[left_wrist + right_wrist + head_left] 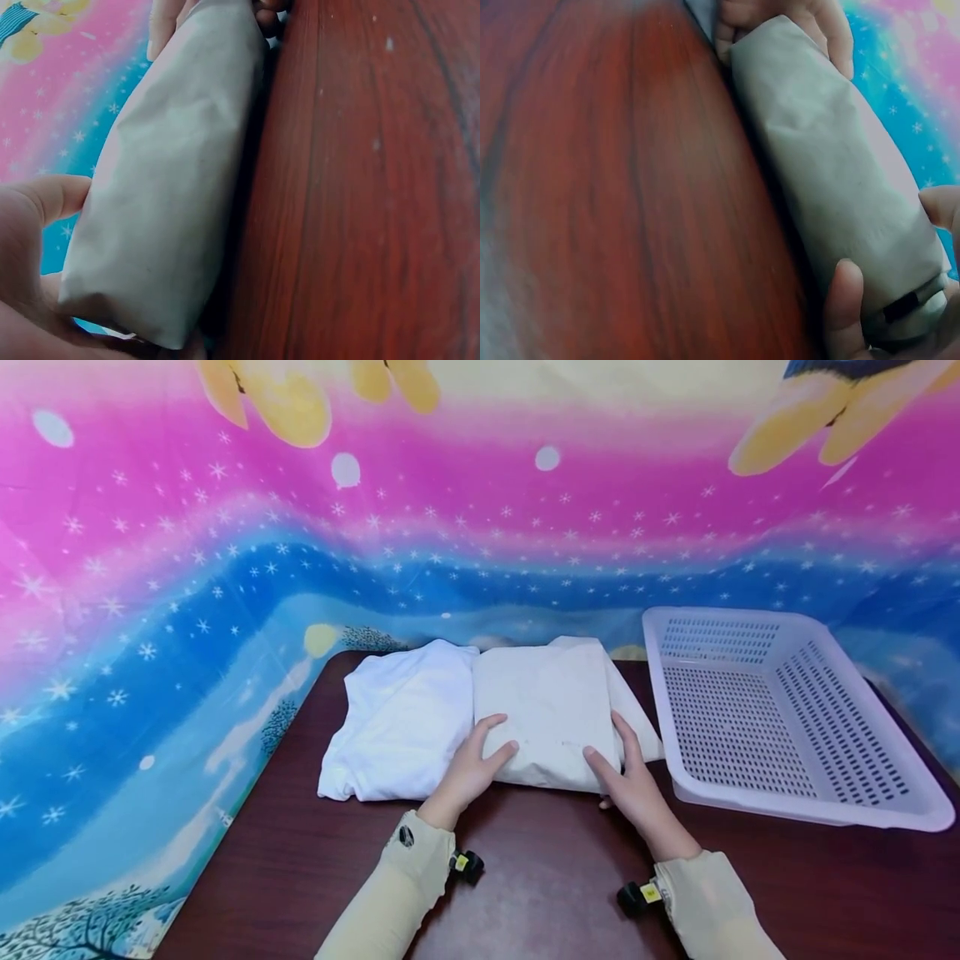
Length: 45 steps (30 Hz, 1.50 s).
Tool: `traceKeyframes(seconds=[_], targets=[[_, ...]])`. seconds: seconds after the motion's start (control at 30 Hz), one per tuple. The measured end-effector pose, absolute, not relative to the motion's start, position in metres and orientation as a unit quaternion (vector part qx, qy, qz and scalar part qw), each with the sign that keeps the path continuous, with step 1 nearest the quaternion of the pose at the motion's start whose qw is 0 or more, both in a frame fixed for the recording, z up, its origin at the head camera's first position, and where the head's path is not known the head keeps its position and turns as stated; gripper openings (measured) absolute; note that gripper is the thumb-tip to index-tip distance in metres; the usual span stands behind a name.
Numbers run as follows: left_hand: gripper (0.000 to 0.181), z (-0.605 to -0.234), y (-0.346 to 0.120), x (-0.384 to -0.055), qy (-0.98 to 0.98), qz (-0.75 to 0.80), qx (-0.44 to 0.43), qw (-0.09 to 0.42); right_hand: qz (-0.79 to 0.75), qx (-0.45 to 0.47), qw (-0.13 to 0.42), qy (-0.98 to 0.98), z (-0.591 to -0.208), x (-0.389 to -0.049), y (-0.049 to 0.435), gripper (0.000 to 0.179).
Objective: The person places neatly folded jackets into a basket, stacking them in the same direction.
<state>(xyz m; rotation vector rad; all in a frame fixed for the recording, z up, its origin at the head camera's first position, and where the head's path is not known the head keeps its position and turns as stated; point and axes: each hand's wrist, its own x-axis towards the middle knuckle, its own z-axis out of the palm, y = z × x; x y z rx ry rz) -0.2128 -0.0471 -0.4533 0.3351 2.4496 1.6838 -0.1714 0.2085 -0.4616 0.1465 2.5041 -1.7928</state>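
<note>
A thick, cream folded cloth (543,706) lies near the far side of the table, with a loose flap spreading out on its right. My left hand (468,774) holds its near left corner, thumb on top. On the opposite corner my right hand (637,789) grips it the same way. The left wrist view shows the puffed front side of the cloth (165,180), fingers curled about both ends. At its right end in the right wrist view, a small dark tag (901,306) shows by the fingers. White cloth (408,718) lies folded against its left side.
A white perforated plastic basket (825,814) stands at the right end of the dark wooden table (540,877). Behind the table hangs a printed backdrop (465,527) in pink and blue.
</note>
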Motion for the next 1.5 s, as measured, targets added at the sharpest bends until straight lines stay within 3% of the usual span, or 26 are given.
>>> traceKeyframes(seconds=[0.53, 0.77, 1.07, 1.5], targets=[[0.061, -0.45, -0.052, -0.215, 0.736, 0.661, 0.086, 0.116, -0.599, 0.06, 0.012, 0.798, -0.453, -0.171, 0.207, 0.076], [0.063, -0.445, -0.055, -0.215, 0.715, 0.675, 0.073, 0.168, -0.707, 0.042, 0.037, 0.705, -0.457, -0.168, 0.209, 0.07], [0.068, -0.447, -0.055, -0.214, 0.689, 0.687, 0.066, 0.222, -0.707, 0.044, 0.044, 0.704, -0.464, -0.173, 0.21, 0.073], [0.07, -0.451, -0.052, -0.212, 0.712, 0.678, 0.091, 0.159, -0.691, 0.058, 0.019, 0.72, -0.462, -0.172, 0.207, 0.074]])
